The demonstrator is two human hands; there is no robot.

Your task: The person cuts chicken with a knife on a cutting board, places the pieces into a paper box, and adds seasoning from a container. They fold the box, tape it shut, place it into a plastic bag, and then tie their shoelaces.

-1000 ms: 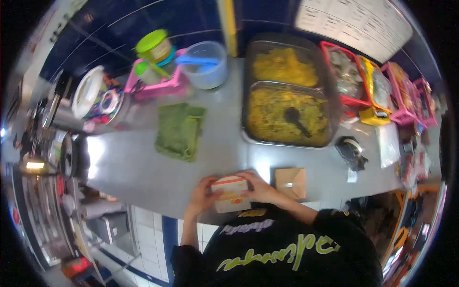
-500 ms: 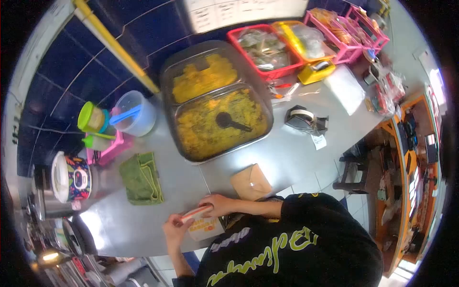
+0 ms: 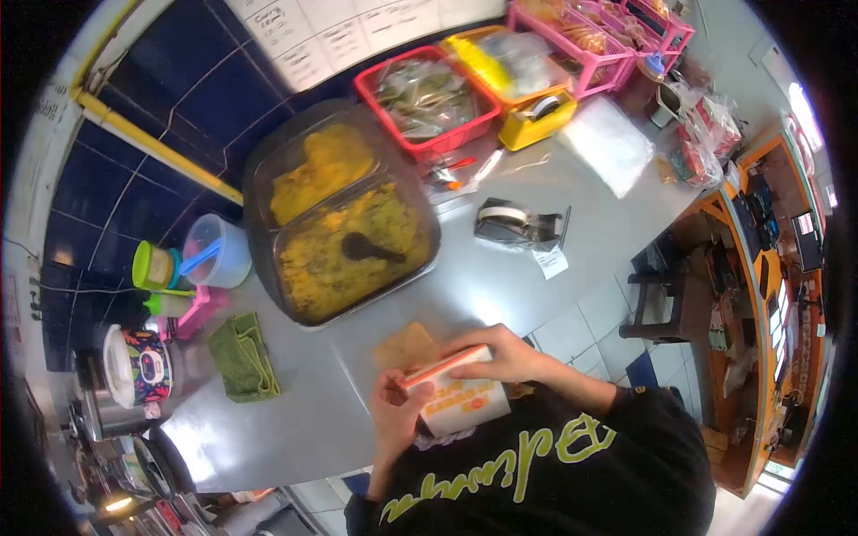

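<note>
Fingers [image 3: 466,343] of your right hand [image 3: 505,355] and your left hand [image 3: 398,415] grasp the white box [image 3: 465,399], which has orange print and an orange-edged lid. You hold it at the near edge of the counter [image 3: 500,286], close to your chest. Just beyond it lies a brown packet [image 3: 407,344]. Further out, the near metal tray [image 3: 308,308] holds yellow rice and a dark spoon [image 3: 366,248]. The red basket [image 3: 371,89] holds clear bags.

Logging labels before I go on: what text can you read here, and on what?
Box: orange print, too blurred to read.
Wall chart: handwritten rows, too small.
Shirt: lime lettering, upside down, not legible.
Slip by tape dispenser: too small.
</note>
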